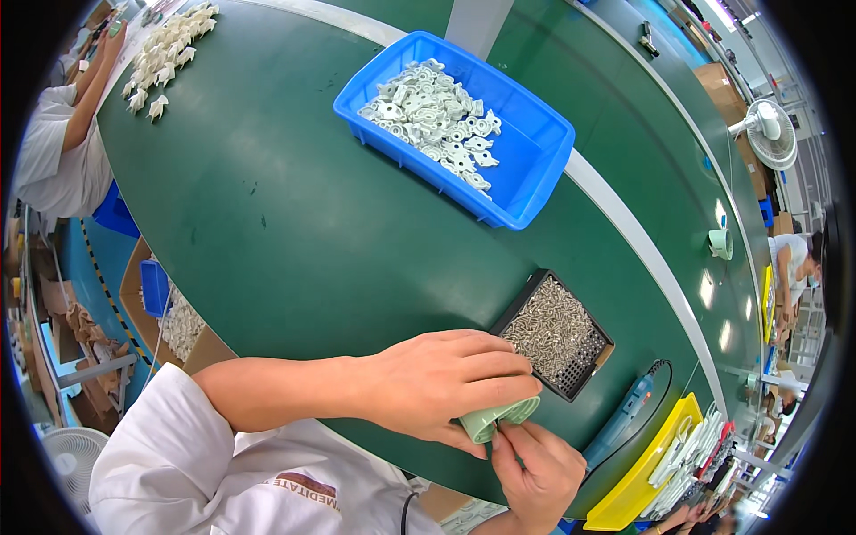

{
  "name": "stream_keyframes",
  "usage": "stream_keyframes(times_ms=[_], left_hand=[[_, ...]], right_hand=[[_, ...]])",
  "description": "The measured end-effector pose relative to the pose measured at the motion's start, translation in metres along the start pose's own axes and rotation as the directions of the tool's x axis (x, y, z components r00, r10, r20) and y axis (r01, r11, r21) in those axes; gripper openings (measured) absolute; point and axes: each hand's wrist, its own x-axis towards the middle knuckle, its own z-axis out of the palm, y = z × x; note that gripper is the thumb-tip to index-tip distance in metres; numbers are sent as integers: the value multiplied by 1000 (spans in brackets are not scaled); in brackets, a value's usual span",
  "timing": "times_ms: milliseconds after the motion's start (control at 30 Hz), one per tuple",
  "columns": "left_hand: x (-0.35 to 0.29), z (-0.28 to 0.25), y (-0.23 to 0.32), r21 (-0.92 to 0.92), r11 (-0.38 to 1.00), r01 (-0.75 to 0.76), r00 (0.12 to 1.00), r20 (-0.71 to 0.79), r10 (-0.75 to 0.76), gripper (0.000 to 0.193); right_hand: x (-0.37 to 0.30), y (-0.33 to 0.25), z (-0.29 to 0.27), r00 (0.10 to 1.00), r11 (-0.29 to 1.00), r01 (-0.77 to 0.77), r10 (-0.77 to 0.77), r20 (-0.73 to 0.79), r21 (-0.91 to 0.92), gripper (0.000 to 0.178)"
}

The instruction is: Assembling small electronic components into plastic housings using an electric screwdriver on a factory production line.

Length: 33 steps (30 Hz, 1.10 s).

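Observation:
My left hand (450, 379) is closed over a pale green, hollow, rounded plastic part (481, 426), holding it above the near edge of the green table. My right hand (539, 468) pinches thumb and fingers together at the part's lower right side, by its opening. Whatever sits between those fingertips is hidden or too small to name. Just beyond my hands lies a black perforated tray (578, 385) with many small metal screws (551, 332). A teal electric screwdriver (621, 412) with a black cord rests to the right of my right hand.
Farther off stands a blue bin (535, 169) partly filled with pale plastic parts (432, 111). White parts (169, 53) are heaped at far left, near another person's arm (89, 98). A yellow tray (637, 477) with white parts sits at right. A pale rail (633, 218) crosses the table.

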Motion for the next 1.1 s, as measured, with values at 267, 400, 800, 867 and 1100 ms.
stream_keyframes(times_ms=[267,400,800,867,1100], left_hand=[[0,0,0,-6,1000,13,1000,-8,-13,62],[-3,-1,-1,-15,1000,12,999,36,-12,63],[2,-10,4,-195,980,51,998,-28,-57,69],[3,-11,4,-278,955,102,994,-15,-110,73],[-5,-6,5,-512,826,235,970,74,-230,88]], right_hand=[[-2,2,3,1000,1000,2,-2,-3,12,13],[1,1,1,998,999,47,-47,44,5,10],[-32,1,41,780,390,-181,616,-109,903,27],[-35,-10,53,724,281,-190,688,-59,941,24],[-65,-4,64,781,148,-359,589,210,921,25]])
